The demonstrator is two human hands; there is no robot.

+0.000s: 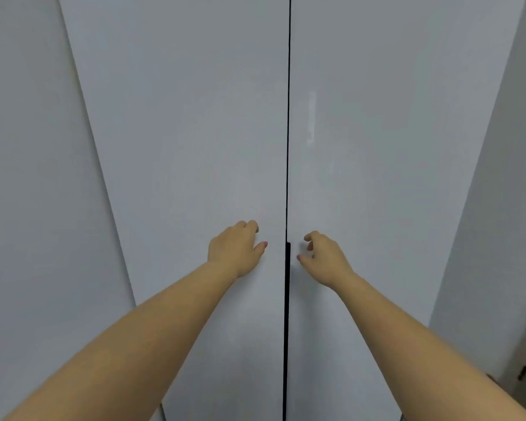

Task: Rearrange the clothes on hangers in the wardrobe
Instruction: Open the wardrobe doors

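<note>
Ahead, smooth wardrobe doors (195, 132), left hand (234, 250), right hand (325, 259)

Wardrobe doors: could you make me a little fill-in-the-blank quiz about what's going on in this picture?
1. The left door and the right door are both ____.
2. The left hand and the right hand, fingers curled, each hold ____.
3. The dark seam where the doors meet lies ____ the two hands.

Missing words: closed; nothing; between.
</note>
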